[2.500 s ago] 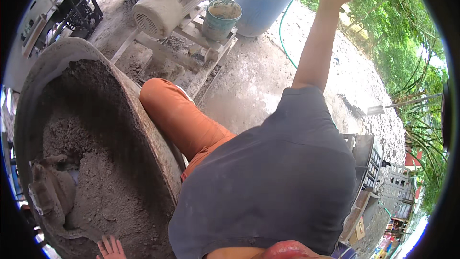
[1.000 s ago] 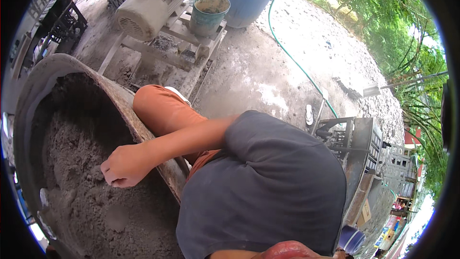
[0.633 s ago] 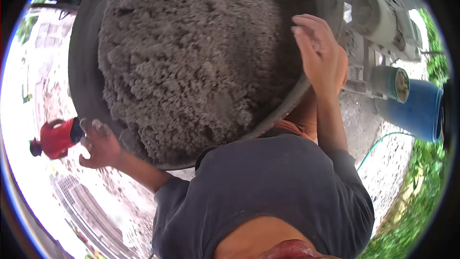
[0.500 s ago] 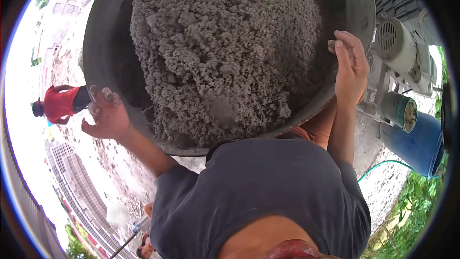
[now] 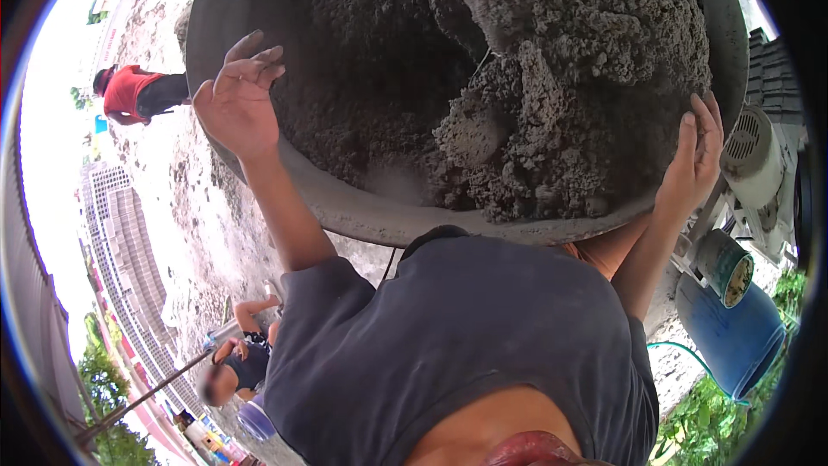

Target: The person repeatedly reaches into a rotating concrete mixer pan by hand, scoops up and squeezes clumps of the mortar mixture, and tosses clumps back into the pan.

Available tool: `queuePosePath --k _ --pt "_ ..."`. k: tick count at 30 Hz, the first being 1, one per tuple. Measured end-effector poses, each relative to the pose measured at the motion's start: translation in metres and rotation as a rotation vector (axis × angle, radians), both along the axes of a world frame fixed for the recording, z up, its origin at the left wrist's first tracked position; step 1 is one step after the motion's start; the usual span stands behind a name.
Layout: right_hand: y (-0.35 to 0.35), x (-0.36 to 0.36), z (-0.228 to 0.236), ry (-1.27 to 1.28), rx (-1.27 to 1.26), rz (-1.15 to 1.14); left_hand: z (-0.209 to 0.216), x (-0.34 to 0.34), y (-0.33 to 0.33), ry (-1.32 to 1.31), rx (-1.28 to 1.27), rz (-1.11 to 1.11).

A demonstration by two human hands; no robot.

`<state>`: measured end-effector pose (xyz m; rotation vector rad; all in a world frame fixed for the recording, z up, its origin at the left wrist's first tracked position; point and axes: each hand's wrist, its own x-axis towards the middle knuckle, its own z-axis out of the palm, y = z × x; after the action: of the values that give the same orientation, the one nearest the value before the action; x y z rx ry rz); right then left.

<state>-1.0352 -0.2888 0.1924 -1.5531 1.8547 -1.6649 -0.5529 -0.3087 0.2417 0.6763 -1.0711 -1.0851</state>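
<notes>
A large round mixing pan (image 5: 371,220) with a wide grey rim is in front of me. Inside it a heap of crumbly grey mortar mix (image 5: 604,43) rises at the right, while a dark hollow lies at the left. My left hand (image 5: 241,108) is raised at the pan's left rim, palm up, its dirty fingers loosely bent and apart, holding nothing. At the right rim my right hand (image 5: 693,155) has its fingers stretched upward with nothing in them; whether it touches the rim I cannot tell.
A grey motor (image 5: 752,151), a small greenish bucket (image 5: 723,266) and a blue barrel (image 5: 733,324) stand at the right, by a green hose (image 5: 686,347). Far left, a person in red (image 5: 131,93) is near stacked blocks (image 5: 134,246); another person (image 5: 246,367) sits lower left.
The view has shifted, and the heap now shows farther right with a dark hollow exposed at its left. My left hand is higher along the rim. The seated person shows more fully.
</notes>
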Motion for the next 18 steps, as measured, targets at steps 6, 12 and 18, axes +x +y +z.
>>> queuePosePath --k 6,12,18 --pt "-0.001 0.002 -0.003 0.416 0.546 0.372 -0.007 -0.028 -0.006 -1.007 0.136 0.512" --pt "0.0 0.012 -0.011 0.349 1.035 0.815 -0.013 -0.026 -0.008 -1.073 0.218 0.404" --pt "-0.004 0.012 -0.014 0.421 0.855 0.643 -0.012 -0.025 -0.006 -1.194 0.175 0.336"
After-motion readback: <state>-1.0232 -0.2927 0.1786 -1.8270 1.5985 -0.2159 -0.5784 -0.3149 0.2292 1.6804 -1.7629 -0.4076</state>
